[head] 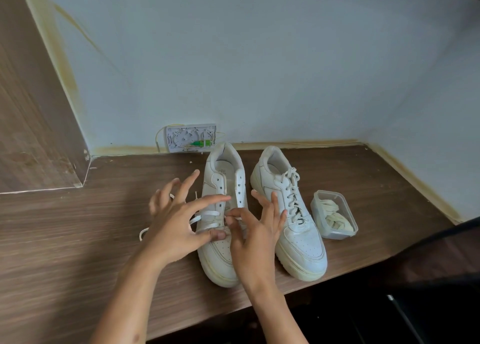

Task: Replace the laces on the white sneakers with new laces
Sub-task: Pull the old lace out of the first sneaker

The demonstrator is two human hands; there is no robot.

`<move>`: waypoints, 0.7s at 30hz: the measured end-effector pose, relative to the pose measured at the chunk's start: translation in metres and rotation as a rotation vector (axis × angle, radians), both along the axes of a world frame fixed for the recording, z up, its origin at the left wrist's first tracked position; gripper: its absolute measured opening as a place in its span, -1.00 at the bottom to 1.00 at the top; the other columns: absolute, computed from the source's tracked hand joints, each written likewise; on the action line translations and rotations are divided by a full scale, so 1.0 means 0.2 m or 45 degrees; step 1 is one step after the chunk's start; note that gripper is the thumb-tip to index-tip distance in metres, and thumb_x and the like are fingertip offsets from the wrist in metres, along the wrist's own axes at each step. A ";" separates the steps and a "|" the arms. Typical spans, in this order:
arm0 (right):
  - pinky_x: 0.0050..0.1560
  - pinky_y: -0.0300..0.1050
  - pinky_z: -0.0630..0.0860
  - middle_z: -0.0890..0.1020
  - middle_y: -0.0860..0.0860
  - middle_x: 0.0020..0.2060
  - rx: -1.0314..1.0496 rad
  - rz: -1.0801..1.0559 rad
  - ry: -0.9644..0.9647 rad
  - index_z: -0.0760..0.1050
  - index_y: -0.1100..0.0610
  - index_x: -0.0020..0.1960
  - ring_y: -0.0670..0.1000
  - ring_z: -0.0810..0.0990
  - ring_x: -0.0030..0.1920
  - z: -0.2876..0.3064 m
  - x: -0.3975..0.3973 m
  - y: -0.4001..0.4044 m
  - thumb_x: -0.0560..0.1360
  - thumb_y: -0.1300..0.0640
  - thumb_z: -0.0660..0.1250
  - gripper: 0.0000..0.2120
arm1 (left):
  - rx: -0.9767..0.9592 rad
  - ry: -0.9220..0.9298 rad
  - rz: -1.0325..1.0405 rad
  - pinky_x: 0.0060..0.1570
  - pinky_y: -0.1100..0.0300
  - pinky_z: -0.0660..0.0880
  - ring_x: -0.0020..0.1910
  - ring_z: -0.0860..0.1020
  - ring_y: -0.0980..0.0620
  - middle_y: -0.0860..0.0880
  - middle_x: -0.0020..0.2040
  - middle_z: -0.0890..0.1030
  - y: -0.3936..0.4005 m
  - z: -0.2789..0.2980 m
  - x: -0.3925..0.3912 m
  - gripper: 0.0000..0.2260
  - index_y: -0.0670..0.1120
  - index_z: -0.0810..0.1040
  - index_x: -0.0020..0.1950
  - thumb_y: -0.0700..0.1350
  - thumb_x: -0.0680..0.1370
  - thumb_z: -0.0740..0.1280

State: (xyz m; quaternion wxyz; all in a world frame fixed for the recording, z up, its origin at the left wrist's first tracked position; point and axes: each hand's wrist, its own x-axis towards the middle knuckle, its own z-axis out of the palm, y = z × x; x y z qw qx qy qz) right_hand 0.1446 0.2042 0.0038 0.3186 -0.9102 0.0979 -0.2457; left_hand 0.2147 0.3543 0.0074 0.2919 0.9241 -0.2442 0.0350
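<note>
My right hand has its grip closed on the new lace: thumb and forefinger pinch the white band where it crosses the tongue, and the other fingers fan upward. My left hand is spread; its thumb presses the lower lace row against the shoe's vamp, but I cannot tell whether that grip pinches the lace or only rests on it. Both hands work over the left sneaker, which stands on the wooden counter with its toe toward me. Only its lowest eyelets carry lace; the upper ones are bare. The loose lace end trails off the shoe's left side and loops on the counter behind my left hand. Just beside it to the right stands the right sneaker, fully laced, toe also toward me. Near that shoe, further right, sits a clear plastic tub holding bundled yellowish laces. Behind the shoes, against the pale wall, a small open white wiring box shows a green part inside.
</note>
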 end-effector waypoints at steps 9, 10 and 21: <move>0.18 -0.54 0.22 0.32 -0.11 0.24 0.681 -0.118 -0.260 0.51 0.03 0.02 -0.25 0.25 0.37 0.08 -0.03 -0.05 0.59 0.26 0.27 -0.85 | -0.006 -0.005 -0.008 0.45 -0.18 -0.22 0.56 -0.11 -0.08 0.26 0.57 -0.13 0.00 -0.01 0.01 -0.43 0.72 0.14 0.19 0.59 0.19 0.14; 0.24 -0.45 0.24 0.33 -0.10 0.24 0.609 -0.104 -0.285 0.49 -0.02 0.07 -0.17 0.26 0.39 0.08 -0.03 -0.05 0.59 0.23 0.28 -0.84 | -0.007 -0.002 -0.009 0.45 -0.19 -0.22 0.56 -0.11 -0.08 0.26 0.57 -0.13 0.00 -0.01 0.01 -0.43 0.73 0.13 0.19 0.60 0.19 0.13; 0.45 0.14 0.25 0.19 -0.02 0.45 -0.082 0.108 0.017 0.52 -0.11 0.13 0.08 0.04 0.53 -0.04 0.02 -0.07 0.59 0.11 0.30 -0.82 | 0.004 0.091 -0.049 0.46 -0.19 -0.22 0.56 -0.18 -0.03 0.30 0.56 -0.18 0.00 -0.01 0.00 -0.40 0.72 0.09 0.23 0.51 0.24 0.23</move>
